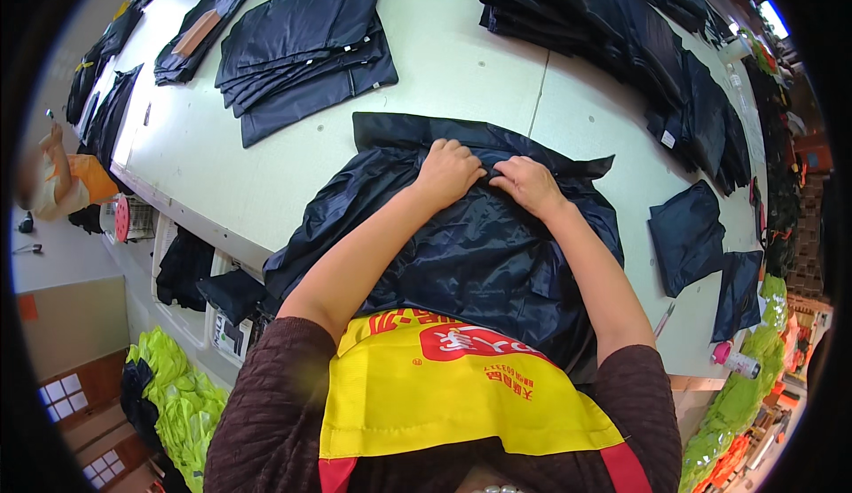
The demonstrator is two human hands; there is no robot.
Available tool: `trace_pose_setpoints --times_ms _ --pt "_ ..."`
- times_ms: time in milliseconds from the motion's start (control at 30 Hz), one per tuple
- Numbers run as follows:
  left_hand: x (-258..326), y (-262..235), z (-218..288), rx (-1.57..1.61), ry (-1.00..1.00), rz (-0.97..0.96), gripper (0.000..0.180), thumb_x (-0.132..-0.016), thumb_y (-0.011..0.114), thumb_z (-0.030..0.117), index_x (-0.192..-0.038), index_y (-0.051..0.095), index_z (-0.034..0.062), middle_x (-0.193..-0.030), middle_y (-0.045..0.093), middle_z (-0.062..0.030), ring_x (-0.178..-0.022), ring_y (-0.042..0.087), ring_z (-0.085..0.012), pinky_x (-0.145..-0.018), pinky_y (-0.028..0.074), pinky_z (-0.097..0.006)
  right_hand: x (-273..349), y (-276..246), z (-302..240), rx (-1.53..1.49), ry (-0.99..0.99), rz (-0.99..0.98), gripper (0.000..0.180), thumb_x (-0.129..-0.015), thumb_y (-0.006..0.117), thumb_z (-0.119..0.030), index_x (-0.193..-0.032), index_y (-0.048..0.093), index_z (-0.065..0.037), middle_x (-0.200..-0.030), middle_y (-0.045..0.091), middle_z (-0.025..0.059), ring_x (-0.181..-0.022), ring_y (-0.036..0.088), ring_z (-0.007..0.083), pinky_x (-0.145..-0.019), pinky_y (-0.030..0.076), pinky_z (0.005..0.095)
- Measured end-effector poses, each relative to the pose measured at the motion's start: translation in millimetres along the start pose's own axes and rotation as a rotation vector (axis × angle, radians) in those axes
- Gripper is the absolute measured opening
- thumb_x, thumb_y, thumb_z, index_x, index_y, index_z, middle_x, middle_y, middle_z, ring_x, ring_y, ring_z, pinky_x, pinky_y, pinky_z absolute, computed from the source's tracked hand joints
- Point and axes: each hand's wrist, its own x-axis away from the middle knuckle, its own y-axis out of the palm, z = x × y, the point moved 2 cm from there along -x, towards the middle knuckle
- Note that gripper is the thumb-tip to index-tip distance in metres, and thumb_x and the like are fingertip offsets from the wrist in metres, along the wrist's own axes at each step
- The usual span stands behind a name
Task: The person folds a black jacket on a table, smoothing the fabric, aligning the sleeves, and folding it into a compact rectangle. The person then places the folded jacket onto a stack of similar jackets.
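A shiny dark navy garment [479, 244] lies bunched on the table in front of me and hangs over its near edge against my yellow apron. Near the garment's far edge, my left hand [448, 173] has its fingers curled down, gripping the fabric. Close beside it, my right hand [527, 184] pinches the same fabric between thumb and fingers. A small gap separates the two hands, with a fold of cloth running between them. Beyond them, a flat strip of the garment spreads across the tabletop. The fingertips are partly hidden in the folds.
The pale table [461, 67] holds a stack of folded dark garments [302, 40] at far left and a larger pile [603, 31] at far right. Folded dark pieces [688, 236] and a pink-capped bottle [735, 360] are at right. Another person [67, 173] stands at the left.
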Motion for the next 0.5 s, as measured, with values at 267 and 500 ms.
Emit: trace_pose_setpoints --times_ms 267,500 --pt "9.1 8.4 18.7 -0.1 -0.023 0.207 0.035 -0.071 0.067 0.018 -0.102 0.059 0.0058 -0.097 0.055 -0.0047 -0.085 0.05 -0.0218 -0.074 0.041 -0.033 -36.3 0.8 23.4 -0.033 0.27 -0.127 0.027 -0.085 0.059 -0.03 -0.09 0.056 -0.004 -0.084 0.062 0.0191 -0.08 0.061 0.0371 -0.07 0.048 0.043" --pt "12.9 8.1 19.2 -0.133 -0.03 0.365 0.038 -0.069 0.067 0.014 -0.104 0.06 0.0044 -0.105 0.058 -0.0053 -0.089 0.05 -0.0228 -0.08 0.042 -0.034 -83.3 2.2 8.1 0.303 -0.233 -0.145 0.013 -0.077 0.066 -0.015 -0.082 0.057 -0.006 -0.081 0.06 0.0104 -0.076 0.063 0.0293 -0.068 0.053 0.0377"
